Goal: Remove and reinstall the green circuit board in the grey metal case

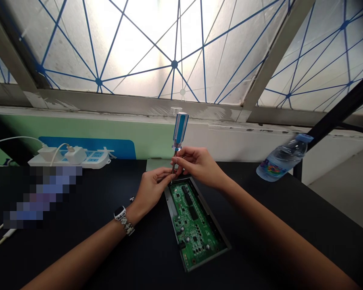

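Note:
A green circuit board (193,225) lies in a shallow black tray (224,238) on the black table. A screwdriver (179,131) with a blue and clear handle stands upright over the board's far left corner. My right hand (199,165) pinches its metal shaft just below the handle. My left hand (153,187), with a watch on the wrist, meets it from the left, fingertips closed on the lower shaft near the tip. The tip itself is hidden behind my fingers.
A white power strip (69,159) with plugged-in chargers sits at the back left by the wall. A plastic water bottle (281,159) lies tilted at the table's right back edge. White cables (0,237) trail at the left edge. A small dark object (132,199) lies near my left wrist.

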A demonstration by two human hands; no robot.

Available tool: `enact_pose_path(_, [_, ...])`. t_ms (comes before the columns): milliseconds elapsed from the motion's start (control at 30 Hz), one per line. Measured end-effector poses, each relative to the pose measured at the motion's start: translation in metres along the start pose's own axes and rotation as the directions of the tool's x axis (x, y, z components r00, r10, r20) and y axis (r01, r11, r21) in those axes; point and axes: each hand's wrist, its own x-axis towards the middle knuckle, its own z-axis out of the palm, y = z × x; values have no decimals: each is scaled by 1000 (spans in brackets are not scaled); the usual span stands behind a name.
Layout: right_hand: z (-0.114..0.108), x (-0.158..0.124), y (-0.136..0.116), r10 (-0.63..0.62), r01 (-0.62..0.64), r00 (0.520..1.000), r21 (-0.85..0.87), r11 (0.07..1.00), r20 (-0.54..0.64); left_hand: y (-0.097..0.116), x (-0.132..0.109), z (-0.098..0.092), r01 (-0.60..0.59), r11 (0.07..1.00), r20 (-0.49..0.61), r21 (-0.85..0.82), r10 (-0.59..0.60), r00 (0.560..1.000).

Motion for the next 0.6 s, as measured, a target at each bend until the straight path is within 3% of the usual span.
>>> enact_pose_path(200, [1,-1,-2,-23,24,999,-42,999,24,-5,1,-1,-1,1000,1,-17,1,1000])
enact_pose_path(433, [1,-2,0,-32,33,998,-17,999,55,1,-1,-4,-89,979,114,183,68,991])
enact_pose_path(600, [3,-4,-2,-4,3,999,18,1000,50,1,-1,-4,-57,979,90,195,40,995])
